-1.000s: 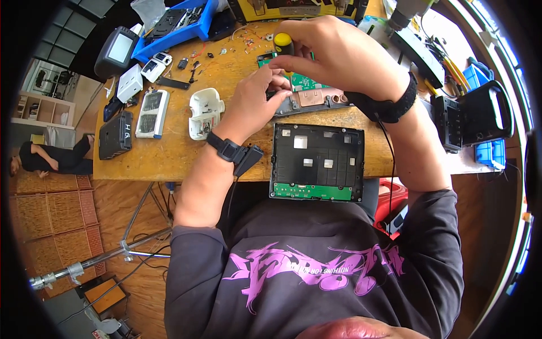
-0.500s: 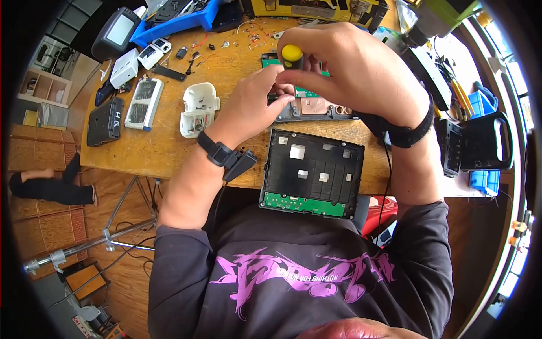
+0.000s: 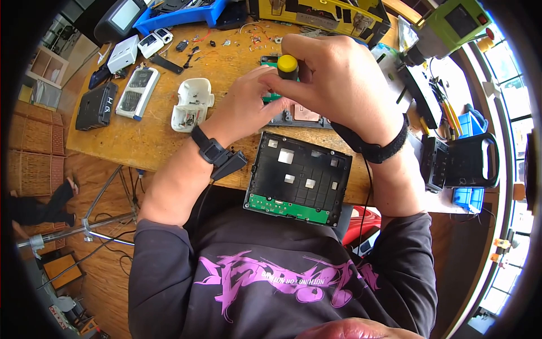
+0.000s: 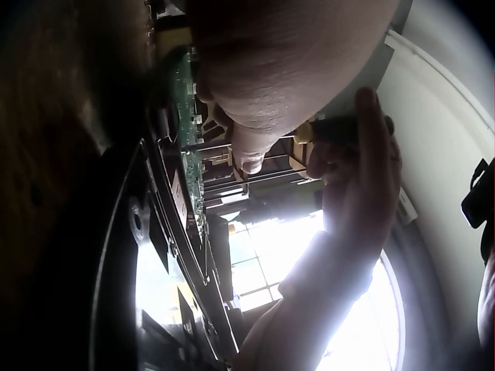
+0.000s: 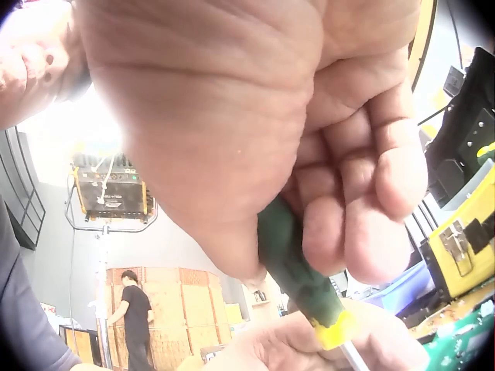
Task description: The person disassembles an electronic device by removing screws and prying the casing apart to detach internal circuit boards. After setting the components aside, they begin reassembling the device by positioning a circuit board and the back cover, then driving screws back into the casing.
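Observation:
My right hand (image 3: pixel 347 85) grips the dark green handle of a screwdriver (image 5: pixel 294 259), whose yellow end (image 3: pixel 287 63) points up in the head view. Beside it, my left hand (image 3: pixel 245 104) has its fingertips closed about the shaft, low over a green circuit board (image 4: pixel 188 116); the exact contact is partly hidden. The tool's tip is covered by the hands in the head view. The board lies on a grey chassis with a copper-coloured plate (image 3: pixel 306 113). Nearer the body, a black panel (image 3: pixel 299 175) with a green strip (image 3: pixel 288 210) rests at the table edge.
Left of the hands are a white open case (image 3: pixel 192 107) with small parts, a bit set (image 3: pixel 137 93) and a black box (image 3: pixel 97 106). Behind stand a blue tray (image 3: pixel 180 18) and a yellow toolbox (image 3: pixel 322 18). A green power tool (image 3: pixel 451 28) is at right.
The head view has shifted, bringing more of the green power tool into sight. Both hands stay together at the board, with the screwdriver still gripped.

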A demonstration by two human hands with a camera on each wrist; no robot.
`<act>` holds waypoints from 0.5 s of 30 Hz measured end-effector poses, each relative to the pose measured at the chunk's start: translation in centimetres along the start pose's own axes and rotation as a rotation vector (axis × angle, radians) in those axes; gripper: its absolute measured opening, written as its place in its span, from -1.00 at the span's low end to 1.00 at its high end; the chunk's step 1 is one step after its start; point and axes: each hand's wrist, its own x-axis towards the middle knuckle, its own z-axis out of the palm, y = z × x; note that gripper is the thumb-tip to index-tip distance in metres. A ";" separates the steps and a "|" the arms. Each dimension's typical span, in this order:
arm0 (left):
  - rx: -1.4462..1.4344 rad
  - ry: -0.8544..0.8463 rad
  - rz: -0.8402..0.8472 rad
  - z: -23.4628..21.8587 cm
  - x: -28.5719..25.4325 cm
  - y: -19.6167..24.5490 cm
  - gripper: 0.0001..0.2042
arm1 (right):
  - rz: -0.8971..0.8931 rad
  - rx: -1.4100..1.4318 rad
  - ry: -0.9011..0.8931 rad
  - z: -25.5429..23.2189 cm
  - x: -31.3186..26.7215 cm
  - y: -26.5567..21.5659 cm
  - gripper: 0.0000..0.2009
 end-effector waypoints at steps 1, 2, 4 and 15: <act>-0.072 0.019 -0.048 0.0 0.1 0.3 -0.75 | -0.005 0.000 -0.004 -0.1 0.0 -0.1 -0.59; -0.145 0.038 -0.098 0.0 0.2 0.5 -0.77 | 0.023 -0.018 -0.009 -0.3 -0.1 -0.3 -0.62; -0.171 0.053 -0.077 0.3 0.4 0.4 -0.79 | 0.046 -0.034 -0.017 -0.6 -0.1 -0.1 -0.63; -0.205 0.003 -0.082 0.2 0.7 -0.1 -0.83 | -0.128 0.350 -0.054 -2.8 0.0 1.3 -0.73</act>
